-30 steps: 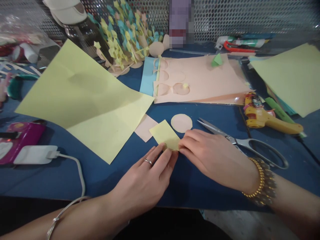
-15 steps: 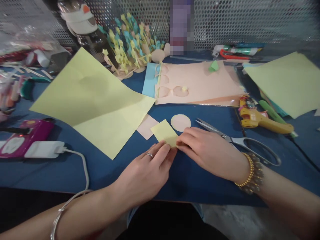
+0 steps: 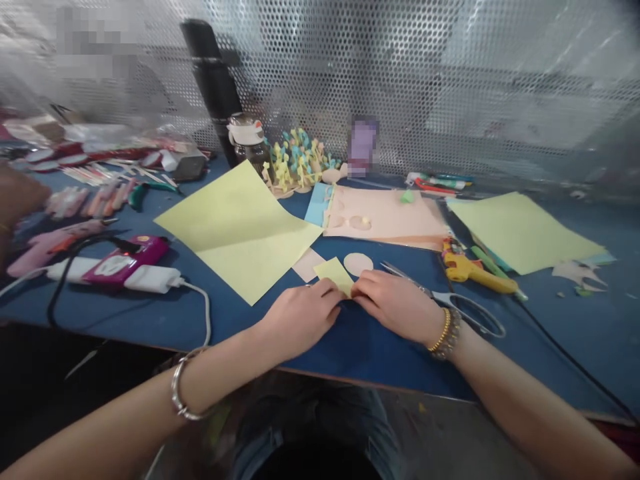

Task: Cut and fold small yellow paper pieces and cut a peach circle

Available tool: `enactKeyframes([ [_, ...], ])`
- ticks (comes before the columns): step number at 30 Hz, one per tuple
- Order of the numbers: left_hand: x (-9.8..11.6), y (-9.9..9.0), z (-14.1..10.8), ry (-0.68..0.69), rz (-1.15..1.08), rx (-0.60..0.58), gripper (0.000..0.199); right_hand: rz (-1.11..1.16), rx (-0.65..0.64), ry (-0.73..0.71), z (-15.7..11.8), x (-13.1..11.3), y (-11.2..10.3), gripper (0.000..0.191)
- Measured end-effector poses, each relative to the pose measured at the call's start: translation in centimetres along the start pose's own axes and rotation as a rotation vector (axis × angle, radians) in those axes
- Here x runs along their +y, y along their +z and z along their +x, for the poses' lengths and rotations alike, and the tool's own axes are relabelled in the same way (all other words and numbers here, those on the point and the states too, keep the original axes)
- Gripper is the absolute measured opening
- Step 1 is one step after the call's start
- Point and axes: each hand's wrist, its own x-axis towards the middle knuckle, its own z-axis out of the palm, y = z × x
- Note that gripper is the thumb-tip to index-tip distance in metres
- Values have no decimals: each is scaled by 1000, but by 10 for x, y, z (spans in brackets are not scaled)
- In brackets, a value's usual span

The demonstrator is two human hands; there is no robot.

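A small piece of yellow paper (image 3: 334, 274) lies on the blue table mat (image 3: 550, 333), its lower edge under my fingers. My left hand (image 3: 303, 319) holds its lower left side, and my right hand (image 3: 393, 307) holds its lower right corner. Just above it lie a round peach paper disc (image 3: 358, 264) and, to the left, a pale pink paper scrap (image 3: 309, 265). Steel scissors (image 3: 450, 301) rest beside my right hand, not touched by it. A large yellow paper sheet (image 3: 240, 230) lies up and left of my left hand.
A peach sheet with cut circles (image 3: 385, 217) lies behind the hands, near a cluster of paper cut-outs (image 3: 295, 163). A yellow glue gun (image 3: 475, 273), another yellow sheet (image 3: 520, 233), and a magenta power strip (image 3: 125, 260) are on the mat. A perforated metal wall (image 3: 400, 80) stands behind.
The view has tilted upward and pulled back, showing more wall and table. Both hands remain on the small yellow paper, with no clear change in hold.
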Motion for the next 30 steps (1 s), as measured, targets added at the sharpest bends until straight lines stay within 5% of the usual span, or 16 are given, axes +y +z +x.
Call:
enactKeyframes([
  [22, 15, 9, 0, -153, -15, 151, 25, -35, 83, 121, -15, -14, 9, 16],
  [30, 18, 18, -3, -180, -65, 219, 24, -151, 247, 164, -33, -48, 26, 24],
])
